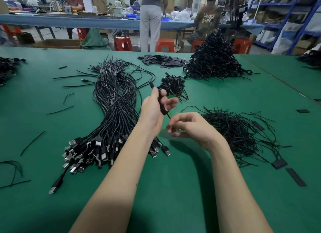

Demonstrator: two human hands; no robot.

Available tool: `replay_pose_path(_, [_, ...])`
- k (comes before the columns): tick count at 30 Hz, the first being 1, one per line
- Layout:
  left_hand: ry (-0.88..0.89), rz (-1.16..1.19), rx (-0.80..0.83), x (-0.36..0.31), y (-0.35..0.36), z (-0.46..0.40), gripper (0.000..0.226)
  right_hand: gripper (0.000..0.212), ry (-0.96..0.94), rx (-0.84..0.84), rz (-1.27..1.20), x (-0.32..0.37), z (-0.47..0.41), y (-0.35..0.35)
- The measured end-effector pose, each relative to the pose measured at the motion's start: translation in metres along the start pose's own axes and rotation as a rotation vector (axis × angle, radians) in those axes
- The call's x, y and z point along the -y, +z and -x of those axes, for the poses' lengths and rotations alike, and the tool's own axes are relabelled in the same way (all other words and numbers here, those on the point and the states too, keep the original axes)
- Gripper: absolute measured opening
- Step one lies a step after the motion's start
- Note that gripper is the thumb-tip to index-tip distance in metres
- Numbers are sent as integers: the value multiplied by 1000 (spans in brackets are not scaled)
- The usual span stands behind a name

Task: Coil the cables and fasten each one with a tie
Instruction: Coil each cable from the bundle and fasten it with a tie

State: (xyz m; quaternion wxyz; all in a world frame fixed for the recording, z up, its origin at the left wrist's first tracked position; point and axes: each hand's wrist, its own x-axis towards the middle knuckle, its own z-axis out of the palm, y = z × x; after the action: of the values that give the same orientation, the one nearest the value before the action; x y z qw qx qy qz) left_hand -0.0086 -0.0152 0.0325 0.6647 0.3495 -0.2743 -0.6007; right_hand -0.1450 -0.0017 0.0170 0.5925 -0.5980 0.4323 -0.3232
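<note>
Gripping a coiled cable (160, 103) at the centre of the frame, the left hand (154, 109) curls its fingers round the black bundle, one plug end sticking up past the thumb. Just below and right, the right hand (188, 126) pinches a thin black tie (168, 114) trailing from the coil — fingers bent, tips together. Loose cables (112, 100) lie left of centre on the green table (173, 189), a heap of ties (238, 133) at right — finished coils (213, 58) piled at upper right.

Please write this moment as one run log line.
left hand: grips coiled cable | right hand: pinches tie | stage: fastening
</note>
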Motion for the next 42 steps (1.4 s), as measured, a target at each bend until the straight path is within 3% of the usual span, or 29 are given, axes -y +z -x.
replay_pose_path(3, [-92,37,90,-4,-4,2,43,28,-27,-184,9,-1,-5,-5])
replay_pose_path(5, [-168,90,195,-6,-7,5,42,12,-53,-177,-178,0,-7,-9])
replay_pose_path(7, [-225,69,300,-5,-9,8,41,33,-66,-111,-279,0,-6,-13])
replay_pose_path(9, [-245,-39,351,-5,-10,9,42,34,-95,-159,-195,-1,-7,-14])
replay_pose_path(13, [-71,-435,270,-4,-8,7,44,8,-168,-326,-50,-2,-9,-7])
replay_pose_path(16, [119,-805,128,-2,-5,11,55,10,-289,-521,157,-3,-15,0])
replay_pose_path(19, [172,-951,35,0,-5,12,66,7,-337,-584,205,-2,-17,5])
replay_pose_path(21, [135,-970,107,2,-3,13,58,5,-337,-619,159,-2,-17,6])
replay_pose_path(23, [162,-1112,163,6,-3,12,34,7,-303,-635,43,-2,-18,7])
replay_pose_path(28, [297,-1281,200,15,1,12,16,10,-249,-687,-96,-2,-21,9])
replay_pose_path(32, [269,-1271,225,17,2,16,17,12,-228,-705,-41,-5,-19,9])
replay_pose_path(37, [263,-1359,194,20,-2,14,16,8,-293,-564,-39,1,-17,7])
replay_pose_path(40, [231,-1409,228,22,-2,16,31,7,-304,-608,82,-1,-16,4])
replay_pose_path(42, [218,-1420,260,22,-3,16,28,11,-285,-623,90,-2,-16,1])
